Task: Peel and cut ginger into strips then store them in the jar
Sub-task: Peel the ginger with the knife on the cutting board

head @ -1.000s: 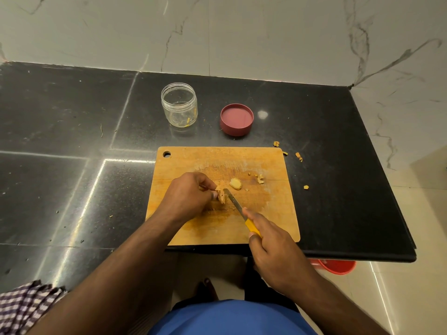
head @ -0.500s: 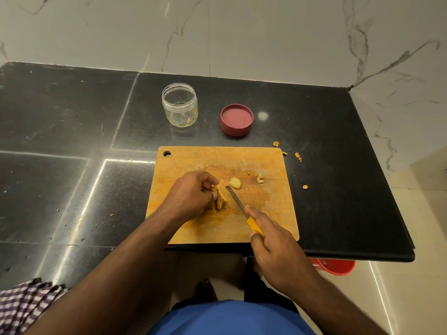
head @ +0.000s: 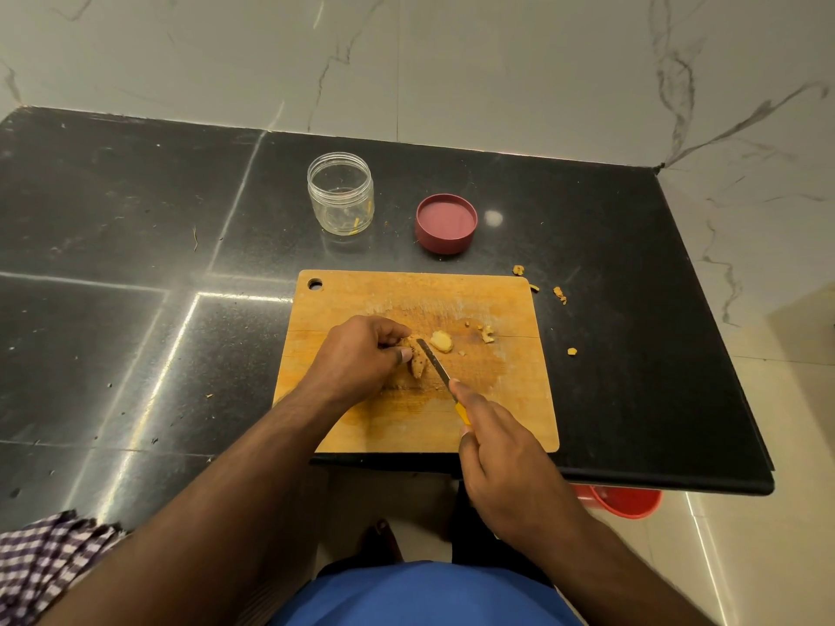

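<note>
On the wooden cutting board [head: 361, 300] my left hand [head: 357, 359] pinches a brownish piece of ginger [head: 416, 363] against the wood. My right hand [head: 501, 458] grips a yellow-handled knife [head: 436, 365], its forefinger along the blade's back; the blade lies against the ginger's right side. A pale peeled ginger chunk [head: 441, 342] rests just right of the blade tip. The clear jar [head: 341, 192] stands open behind the board with a few yellow bits inside. Its red lid [head: 446, 223] lies upside down to the right.
Ginger scraps lie on the board [head: 486, 333] and on the black counter [head: 560, 295] past its right edge. The counter's front edge runs just below the board. A red bucket [head: 626, 501] shows on the floor under it. A checked cloth [head: 40, 567] is at bottom left.
The knife blade has slid a little forward and to the right along the ginger. My left hand keeps its hold on the piece and has barely moved.
</note>
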`<action>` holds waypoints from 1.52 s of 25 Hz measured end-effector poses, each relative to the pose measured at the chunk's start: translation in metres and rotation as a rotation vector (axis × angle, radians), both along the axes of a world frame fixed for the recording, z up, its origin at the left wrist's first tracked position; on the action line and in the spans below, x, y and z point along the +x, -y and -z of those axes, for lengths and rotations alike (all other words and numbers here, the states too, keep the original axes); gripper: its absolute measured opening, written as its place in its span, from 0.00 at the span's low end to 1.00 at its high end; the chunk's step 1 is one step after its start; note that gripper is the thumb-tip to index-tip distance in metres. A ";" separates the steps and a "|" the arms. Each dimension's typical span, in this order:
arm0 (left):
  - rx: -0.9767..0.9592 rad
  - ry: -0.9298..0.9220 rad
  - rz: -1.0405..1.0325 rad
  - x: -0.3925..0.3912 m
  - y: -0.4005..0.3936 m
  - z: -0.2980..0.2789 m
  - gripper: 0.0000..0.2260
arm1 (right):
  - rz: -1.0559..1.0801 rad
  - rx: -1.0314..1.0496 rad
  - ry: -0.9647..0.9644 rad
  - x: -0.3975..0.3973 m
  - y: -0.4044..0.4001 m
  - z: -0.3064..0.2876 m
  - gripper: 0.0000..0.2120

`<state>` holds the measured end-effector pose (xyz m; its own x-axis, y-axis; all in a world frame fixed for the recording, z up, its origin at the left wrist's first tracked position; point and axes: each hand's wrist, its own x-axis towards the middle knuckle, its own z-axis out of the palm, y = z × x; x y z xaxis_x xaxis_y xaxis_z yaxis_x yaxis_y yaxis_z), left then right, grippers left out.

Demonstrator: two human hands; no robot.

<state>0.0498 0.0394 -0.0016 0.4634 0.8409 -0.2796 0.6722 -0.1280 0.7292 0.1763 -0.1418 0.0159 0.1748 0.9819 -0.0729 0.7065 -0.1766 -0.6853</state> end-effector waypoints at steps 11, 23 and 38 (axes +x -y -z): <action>-0.028 0.001 -0.032 0.003 -0.004 -0.002 0.10 | -0.044 -0.019 0.091 -0.002 -0.005 0.004 0.26; -0.030 0.009 -0.030 0.002 -0.005 0.000 0.10 | -0.172 -0.099 0.441 -0.008 -0.005 0.011 0.28; -0.074 0.015 -0.107 -0.002 0.014 -0.005 0.14 | -0.071 -0.002 0.243 -0.010 -0.005 0.009 0.23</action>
<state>0.0474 0.0251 0.0035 0.3762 0.8633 -0.3364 0.6684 -0.0014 0.7438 0.1665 -0.1365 0.0069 0.1184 0.9922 -0.0391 0.8609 -0.1222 -0.4938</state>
